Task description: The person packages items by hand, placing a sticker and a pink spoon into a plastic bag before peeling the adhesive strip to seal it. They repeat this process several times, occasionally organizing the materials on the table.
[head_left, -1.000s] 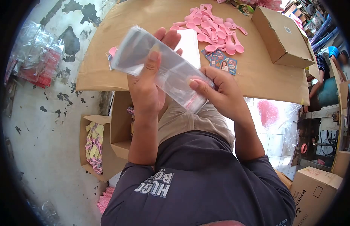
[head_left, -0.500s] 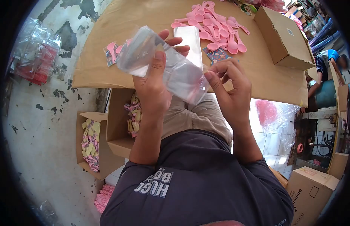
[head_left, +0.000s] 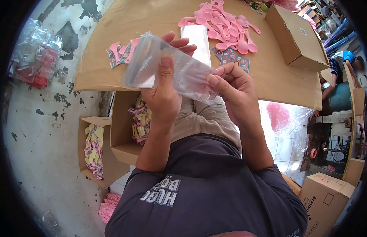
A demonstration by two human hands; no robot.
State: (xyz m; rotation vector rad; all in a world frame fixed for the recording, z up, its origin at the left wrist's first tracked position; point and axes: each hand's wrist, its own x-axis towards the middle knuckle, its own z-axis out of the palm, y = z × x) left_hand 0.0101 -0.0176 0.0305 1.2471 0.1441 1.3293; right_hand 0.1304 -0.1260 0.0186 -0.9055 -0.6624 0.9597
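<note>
A stack of clear plastic bags (head_left: 146, 63) is held in my left hand (head_left: 163, 79), thumb on top and fingers behind. My right hand (head_left: 237, 89) pinches the bags' right end between thumb and index finger. Beyond my hands, another white-looking stack of clear bags (head_left: 195, 41) lies on the cardboard-covered table (head_left: 100, 77). A heap of pink spoons (head_left: 227, 25) spreads behind it. Blue printed cards (head_left: 235, 61) lie just past my right hand. To the left of my left hand are pink spoons with cards (head_left: 116, 53), seemingly in small clear bags.
An upturned cardboard box (head_left: 296, 39) stands at the table's right. Two open boxes of packed pieces, one a left box (head_left: 94, 150), sit below the table edge. Plastic packs (head_left: 37, 55) lie at far left. Another person (head_left: 341, 67) is at the far right.
My right hand has shifted slightly left and down along the bags' end. The stack in my left hand has turned a little, showing more of the bagged spoons behind it.
</note>
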